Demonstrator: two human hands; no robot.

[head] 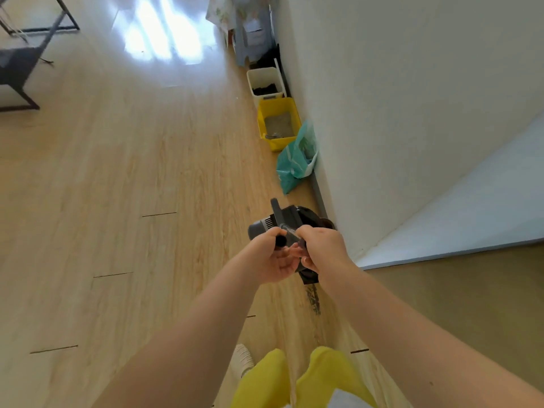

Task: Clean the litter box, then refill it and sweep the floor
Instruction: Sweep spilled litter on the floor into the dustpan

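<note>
Both my hands hold a dark grey broom-and-dustpan set (283,220) over the wooden floor, close to the wall. My left hand (272,259) is closed around the black handle end. My right hand (322,250) grips the grey handle part beside it. Under my right hand hangs a dark head, and a streak of dark litter grains (313,301) lies on the floor below it. Further along the wall stands the yellow litter box (266,111) holding grey litter and a scoop. A teal litter bag (295,160) leans against the wall just in front of it.
A white bin (251,79) with dark contents stands behind the litter box, with more items by the wall beyond it. Black metal furniture legs (20,92) are at the far left. A pale mat (471,213) lies at the right. My yellow-clad legs are at the bottom.
</note>
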